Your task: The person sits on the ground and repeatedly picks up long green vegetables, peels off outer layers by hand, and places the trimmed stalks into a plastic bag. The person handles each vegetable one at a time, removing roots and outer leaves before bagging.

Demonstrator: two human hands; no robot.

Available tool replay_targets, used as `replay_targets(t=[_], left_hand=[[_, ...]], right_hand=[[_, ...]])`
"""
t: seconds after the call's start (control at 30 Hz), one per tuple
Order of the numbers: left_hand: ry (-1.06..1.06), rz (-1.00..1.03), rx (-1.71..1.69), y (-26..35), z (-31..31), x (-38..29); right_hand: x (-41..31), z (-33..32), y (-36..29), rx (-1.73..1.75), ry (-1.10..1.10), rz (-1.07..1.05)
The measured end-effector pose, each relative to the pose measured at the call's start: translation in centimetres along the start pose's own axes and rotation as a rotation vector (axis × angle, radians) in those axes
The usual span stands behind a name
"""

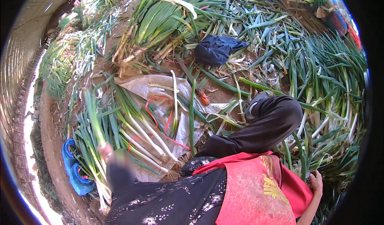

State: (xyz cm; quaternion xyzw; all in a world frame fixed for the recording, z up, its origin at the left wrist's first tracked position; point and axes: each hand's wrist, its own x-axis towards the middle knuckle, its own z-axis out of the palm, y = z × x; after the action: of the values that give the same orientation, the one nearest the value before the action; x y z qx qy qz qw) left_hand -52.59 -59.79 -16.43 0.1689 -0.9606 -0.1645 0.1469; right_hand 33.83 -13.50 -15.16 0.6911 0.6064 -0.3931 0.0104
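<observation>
My left hand (105,152), partly blurred, is closed around a green onion (95,120) whose leaves point up and away. Beneath and beside it lie green onions (97,168) with white stalks and roots. More long green onions (153,138) rest on a pale plastic sheet (153,82) before me, among red ties (152,114). At the far right, my right hand (315,180) has curled fingers at the edge of a big pile of green onions (324,126), by something whitish; its grip is unclear.
A tied bundle of green onions (162,23) and a dark cloth (217,49) lie ahead. Blue mesh-like items (79,180) are at left, near a curved wall (18,90). My bent leg (255,124) extends across the middle. Loose leaves and husks cover much ground.
</observation>
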Motion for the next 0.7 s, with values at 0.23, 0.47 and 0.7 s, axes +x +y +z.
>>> replay_targets(t=[0.23, 0.47, 0.7], left_hand=[[0.012, 0.015, 0.228, -6.8, 4.8, 4.4], [-1.092, 0.709, -0.764, 31.5, 10.7, -18.9], [-2.109, 0.782, -1.552, 47.7, -13.2, -54.4]], right_hand=[[0.5, 0.0, -3.0, -0.315, -0.015, 0.088], [1.9, 0.2, -5.5, -0.288, 0.103, -0.06], [12.0, 4.5, -6.1, -0.319, 0.132, -0.124]])
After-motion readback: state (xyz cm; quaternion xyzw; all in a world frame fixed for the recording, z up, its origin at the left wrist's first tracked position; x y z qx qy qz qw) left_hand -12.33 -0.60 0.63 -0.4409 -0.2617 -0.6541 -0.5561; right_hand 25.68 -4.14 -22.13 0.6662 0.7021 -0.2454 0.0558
